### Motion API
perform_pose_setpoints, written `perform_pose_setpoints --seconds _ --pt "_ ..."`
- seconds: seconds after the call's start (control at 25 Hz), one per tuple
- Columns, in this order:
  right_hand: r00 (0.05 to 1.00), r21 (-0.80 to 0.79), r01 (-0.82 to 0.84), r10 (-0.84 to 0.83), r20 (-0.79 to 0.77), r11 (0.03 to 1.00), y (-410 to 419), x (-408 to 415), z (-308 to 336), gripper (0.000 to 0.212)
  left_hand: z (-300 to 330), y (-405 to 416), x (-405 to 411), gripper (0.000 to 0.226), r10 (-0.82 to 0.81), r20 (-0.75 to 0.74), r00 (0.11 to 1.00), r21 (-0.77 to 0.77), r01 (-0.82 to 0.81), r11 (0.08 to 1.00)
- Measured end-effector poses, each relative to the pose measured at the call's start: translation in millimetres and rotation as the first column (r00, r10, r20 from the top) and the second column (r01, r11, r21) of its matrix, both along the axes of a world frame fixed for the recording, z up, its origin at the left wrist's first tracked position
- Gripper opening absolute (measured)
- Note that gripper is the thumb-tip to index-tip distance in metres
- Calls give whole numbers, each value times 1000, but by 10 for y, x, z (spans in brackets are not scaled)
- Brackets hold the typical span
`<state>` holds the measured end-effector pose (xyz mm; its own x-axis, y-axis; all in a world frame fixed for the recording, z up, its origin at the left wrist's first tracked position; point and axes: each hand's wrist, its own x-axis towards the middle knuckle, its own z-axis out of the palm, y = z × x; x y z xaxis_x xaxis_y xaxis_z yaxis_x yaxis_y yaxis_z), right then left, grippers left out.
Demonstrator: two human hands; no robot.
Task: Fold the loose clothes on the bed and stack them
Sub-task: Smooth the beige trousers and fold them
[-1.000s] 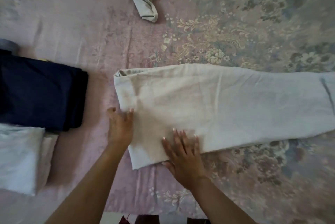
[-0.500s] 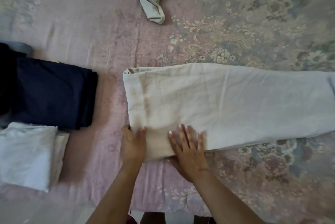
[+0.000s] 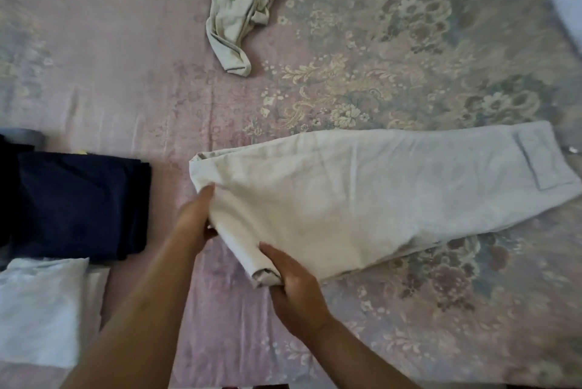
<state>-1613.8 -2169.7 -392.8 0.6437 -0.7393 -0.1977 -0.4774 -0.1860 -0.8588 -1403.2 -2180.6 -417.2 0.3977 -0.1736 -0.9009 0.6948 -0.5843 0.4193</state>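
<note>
Floral pink bedspread [image 3: 132,80] carries long cream linen trousers [image 3: 362,199]; left hand [image 3: 196,218] and right hand [image 3: 291,275] clamp its near end, so uneven lifting could skew the fold.

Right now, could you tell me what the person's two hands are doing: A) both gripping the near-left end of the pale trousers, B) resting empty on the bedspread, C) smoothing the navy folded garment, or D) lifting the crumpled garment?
A: the left hand and right hand both grip the pale trousers at their lifted near-left end.

Lighting: soft, diffuse, moderately dim, with a pinkish cast. Shadows: faint. Glare: none. Focus: slightly soft overall. Motion blur: forearms. Wide-angle distortion: curved frame edges.
</note>
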Motion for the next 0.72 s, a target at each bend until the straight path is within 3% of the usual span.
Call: perform_pose_setpoints --seconds 0.08,0.12,0.24,0.32,0.4,0.56,0.64,0.72 --pt "980 339 147 -183 76 929 -130 -169 182 44 76 -357 115 47 28 16 999 -65 -27 998" --pt "944 422 249 -316 96 872 -212 -266 241 43 139 -570 108 41 10 39 999 -118 -5 993" --pt "655 612 551 -748 105 568 -542 -577 363 23 380 -1363 -231 29 -142 191 971 -227 185 956" --pt "442 685 629 -894 73 366 -793 -933 299 26 466 -1990 -778 19 -294 315 902 -220 371 902" --pt "326 665 711 -945 -24 228 -1023 -1362 178 29 485 -2531 -1432 23 -404 387 829 -197 502 842" --pt "311 658 748 -922 -229 88 -1290 -1906 -172 47 110 -3011 -2351 52 -715 364 597 -11 770 638" --pt "307 619 780 -918 -252 91 -1390 -2033 -291 51 -105 -2962 -2564 55 -806 317 500 72 835 546" --pt "318 542 826 -922 -219 156 -1518 -2175 -360 54 -220 -2888 -2639 52 -832 322 451 53 869 491"
